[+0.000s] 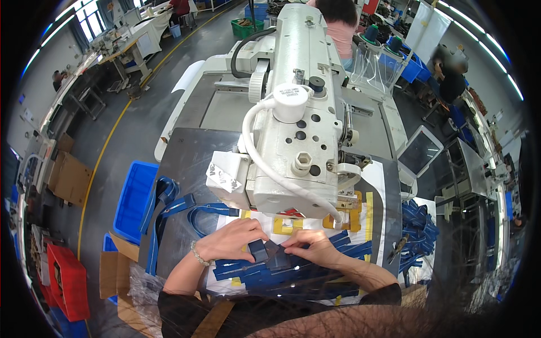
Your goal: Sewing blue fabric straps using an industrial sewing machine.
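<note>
Just in front of the sewing machine [282,135], my hands are close together over a pile of blue webbing strips [315,269]. Between thumb and fingers, my left hand [232,241] grips a folded dark blue webbing piece [257,251]. My right hand [314,248] pinches the edge of a dark fabric piece [277,258] that touches or overlaps the first one. Whether the two pieces are joined, I cannot tell. Beyond my fingers, a yellow-edged clamp plate [287,226] lies below the machine head, which hides the needle area.
Long blue straps [163,211] lie on the table's left, beside a blue bin [134,197]. To the right sit a heap of blue straps [418,231] and small thread snips [399,248]. A tilted screen [420,151] stands behind them. A red crate [67,281] is on the far left.
</note>
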{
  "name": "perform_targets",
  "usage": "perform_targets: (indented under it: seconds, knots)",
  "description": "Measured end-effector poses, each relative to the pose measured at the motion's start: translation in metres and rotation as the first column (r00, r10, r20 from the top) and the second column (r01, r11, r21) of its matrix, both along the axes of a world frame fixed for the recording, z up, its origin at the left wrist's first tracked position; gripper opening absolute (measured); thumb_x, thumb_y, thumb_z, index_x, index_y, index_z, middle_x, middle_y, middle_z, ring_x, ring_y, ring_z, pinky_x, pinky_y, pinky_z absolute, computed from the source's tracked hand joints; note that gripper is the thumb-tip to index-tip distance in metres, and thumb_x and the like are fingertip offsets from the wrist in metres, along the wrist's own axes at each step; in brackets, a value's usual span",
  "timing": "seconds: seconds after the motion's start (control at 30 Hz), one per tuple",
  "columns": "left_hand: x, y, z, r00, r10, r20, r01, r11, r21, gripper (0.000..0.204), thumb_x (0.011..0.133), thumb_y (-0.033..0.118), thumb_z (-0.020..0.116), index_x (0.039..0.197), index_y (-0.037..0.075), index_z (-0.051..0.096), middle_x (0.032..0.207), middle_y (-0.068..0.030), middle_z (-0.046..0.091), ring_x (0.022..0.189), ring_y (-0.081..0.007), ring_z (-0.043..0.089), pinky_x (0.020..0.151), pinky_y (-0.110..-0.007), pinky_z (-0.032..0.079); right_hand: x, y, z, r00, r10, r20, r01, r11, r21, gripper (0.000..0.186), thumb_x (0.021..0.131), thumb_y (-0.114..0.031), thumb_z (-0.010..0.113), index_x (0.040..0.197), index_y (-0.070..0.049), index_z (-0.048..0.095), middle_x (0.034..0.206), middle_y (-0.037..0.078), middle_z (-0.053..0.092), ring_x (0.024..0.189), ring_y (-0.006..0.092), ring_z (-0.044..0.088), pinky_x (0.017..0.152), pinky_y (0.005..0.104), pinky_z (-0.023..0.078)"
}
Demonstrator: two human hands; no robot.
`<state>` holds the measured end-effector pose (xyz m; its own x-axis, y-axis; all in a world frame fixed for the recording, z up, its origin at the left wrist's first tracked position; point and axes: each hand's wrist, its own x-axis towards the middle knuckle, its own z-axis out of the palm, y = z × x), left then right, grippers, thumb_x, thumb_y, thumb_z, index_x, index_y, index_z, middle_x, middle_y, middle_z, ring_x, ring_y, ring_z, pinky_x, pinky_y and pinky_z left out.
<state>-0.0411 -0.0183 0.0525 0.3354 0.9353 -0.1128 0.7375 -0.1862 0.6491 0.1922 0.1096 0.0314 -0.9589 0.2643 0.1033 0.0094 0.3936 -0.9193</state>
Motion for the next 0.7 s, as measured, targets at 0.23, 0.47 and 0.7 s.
perform_targets:
  seconds: [0.23, 0.47, 0.7]
  knots:
    - [-0.002, -0.001, -0.023, 0.999, -0.042, 0.026, 0.042, 0.999, 0.005, 0.037, 0.065, 0.019, 0.076, 0.096, 0.012, 0.058, 0.098, -0.0027, 0.054, 0.098, -0.0244, 0.051, 0.085, -0.037, 0.038, 0.002, 0.001, -0.013, 0.982, -0.107, 0.153, 0.146, 0.951, -0.273, 0.011, 0.085, -0.005, 0.064, 0.095, -0.001, 0.065, 0.082, 0.005, 0.065, 0.067, 0.0095, 0.063, 0.06, 0.0215, 0.049]
    - [0.022, -0.003, -0.007, 0.981, -0.028, 0.193, -0.052, 0.916, 0.398, 0.019, 0.064, 0.009, 0.071, 0.078, 0.021, 0.065, 0.091, 0.0083, 0.055, 0.094, -0.0183, 0.049, 0.084, -0.035, 0.033, 0.0, 0.011, -0.013, 0.976, 0.0, 0.216, 0.16, 0.672, -0.723, 0.033, 0.098, -0.024, 0.044, 0.108, 0.002, 0.062, 0.085, 0.008, 0.064, 0.061, 0.0101, 0.06, 0.054, 0.0216, 0.046]
    - [0.05, -0.009, -0.029, 0.976, -0.083, 0.2, 0.009, 0.938, 0.346, 0.019, 0.066, 0.018, 0.071, 0.082, 0.027, 0.068, 0.109, 0.0098, 0.053, 0.104, -0.0189, 0.045, 0.086, -0.038, 0.031, 0.0, 0.004, -0.015, 0.964, 0.217, 0.156, -0.039, 0.69, -0.723, 0.018, 0.092, -0.014, 0.057, 0.1, 0.001, 0.061, 0.088, 0.003, 0.062, 0.072, 0.0056, 0.057, 0.064, 0.0189, 0.047]
